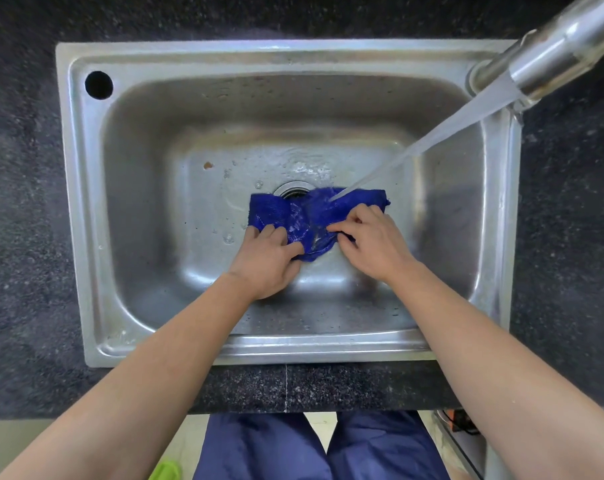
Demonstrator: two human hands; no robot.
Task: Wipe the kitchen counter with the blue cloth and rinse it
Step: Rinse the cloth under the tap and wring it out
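Note:
The blue cloth (307, 216) is wet and bunched over the middle of the steel sink (148, 209), partly covering the drain (293, 190). My left hand (269, 261) grips the cloth's left part with curled fingers. On the cloth's right part, my right hand (370, 244) pinches the fabric. A stream of water (432, 136) runs from the metal faucet (550, 53) at the upper right and lands on the cloth's right half.
Dark speckled counter (23, 237) surrounds the sink on all sides. A round hole (98, 84) sits in the sink's rim at the upper left. Below the counter's front edge are blue trousers (266, 448) and a green slipper (167, 471).

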